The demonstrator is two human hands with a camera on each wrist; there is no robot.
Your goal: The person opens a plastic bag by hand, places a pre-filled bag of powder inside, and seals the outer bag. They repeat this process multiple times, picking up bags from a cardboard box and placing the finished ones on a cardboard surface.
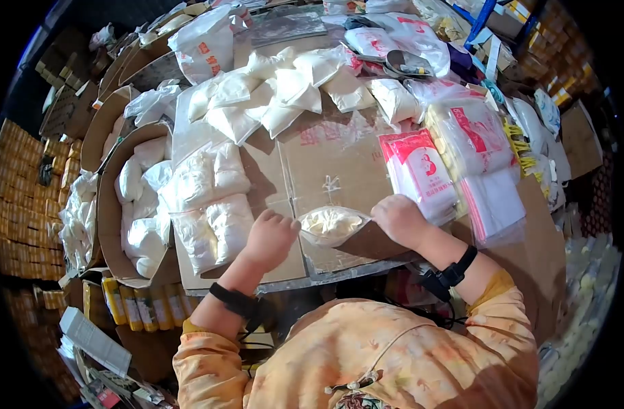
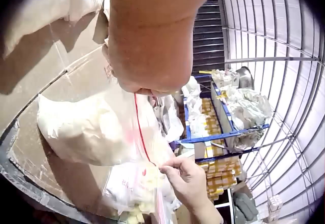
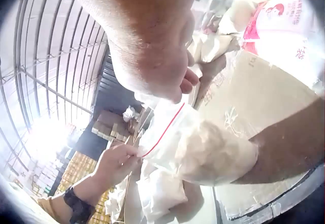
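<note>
A clear zip-lock bag point(image 1: 332, 227) with pale, cream-white contents hangs between both hands above the cardboard near the table's front edge. My left hand point(image 1: 274, 238) pinches one top corner, and my right hand point(image 1: 400, 221) pinches the other. Along the bag's mouth runs a red zip line, stretched straight from hand to hand in both wrist views. The contents sit bulging at the bottom of the bag point(image 3: 216, 155) in the right wrist view. In the left wrist view, the thumb and forefinger of the right hand point(image 2: 187, 181) meet at the end of the red line.
Filled white bags point(image 1: 278, 95) lie heaped at the table's back, with more packs point(image 1: 213, 204) on the left. A cardboard box point(image 1: 107, 204) of white bags stands beside the table. Printed red-and-white plastic bags point(image 1: 421, 167) are stacked at right, near a metal scoop point(image 1: 407, 63).
</note>
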